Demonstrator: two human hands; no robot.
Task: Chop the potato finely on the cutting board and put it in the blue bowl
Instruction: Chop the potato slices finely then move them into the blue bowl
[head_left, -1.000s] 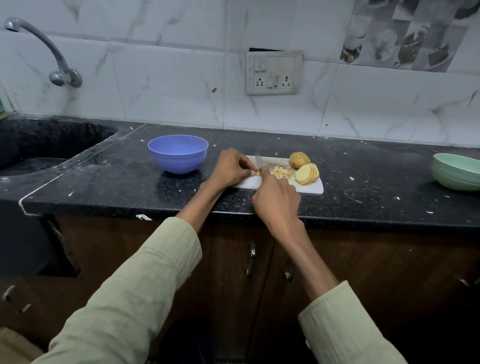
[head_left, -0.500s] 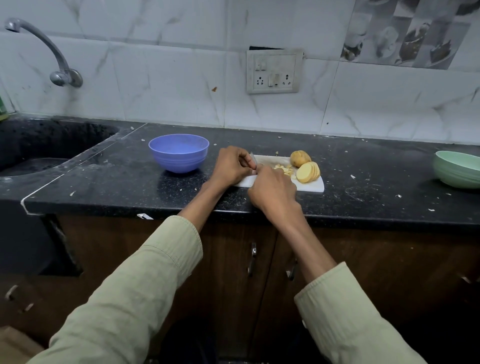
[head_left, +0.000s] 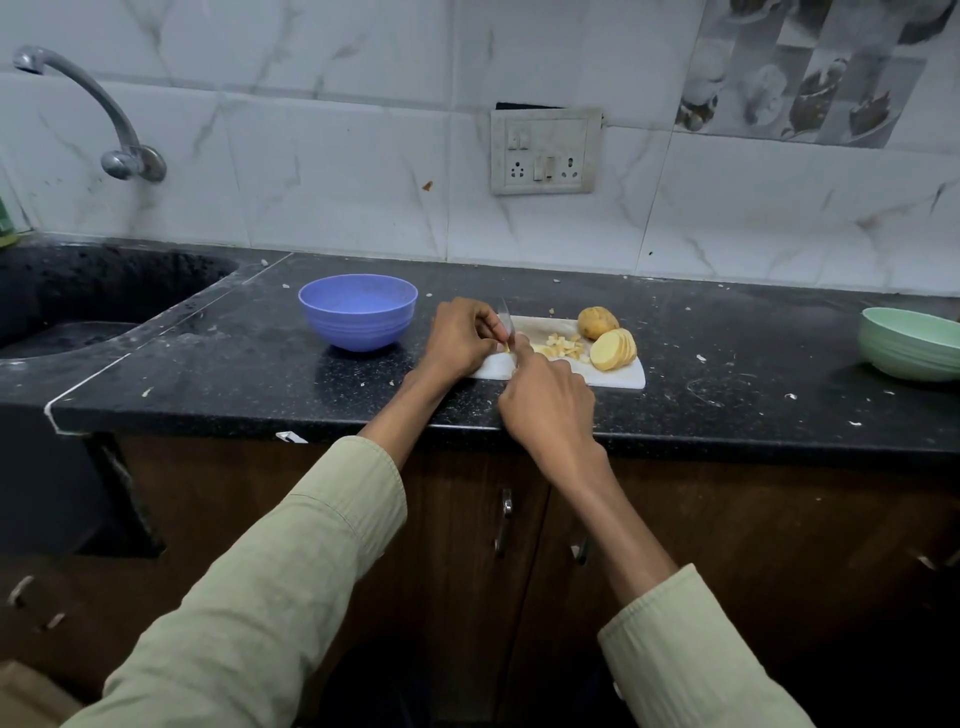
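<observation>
A white cutting board (head_left: 621, 376) lies on the black counter. On it are a pile of small potato cubes (head_left: 563, 347), a fanned stack of potato slices (head_left: 615, 349) and an unpeeled potato end (head_left: 596, 321). My left hand (head_left: 462, 338) pinches a small potato piece (head_left: 505, 347) at the board's left end. My right hand (head_left: 545, 400) grips a knife whose blade (head_left: 505, 319) points away from me, right beside the left fingers. The blue bowl (head_left: 358, 310) stands left of the board, and I see nothing in it.
A dark sink (head_left: 78, 312) with a steel tap (head_left: 93, 111) is at the far left. A green bowl (head_left: 909, 343) sits at the counter's right edge. A wall socket (head_left: 544, 151) is behind the board. Potato scraps speckle the counter.
The knife blade dropped out of sight behind my right hand half a second ago and now stands visible again. Both hands stay at the board's left end.
</observation>
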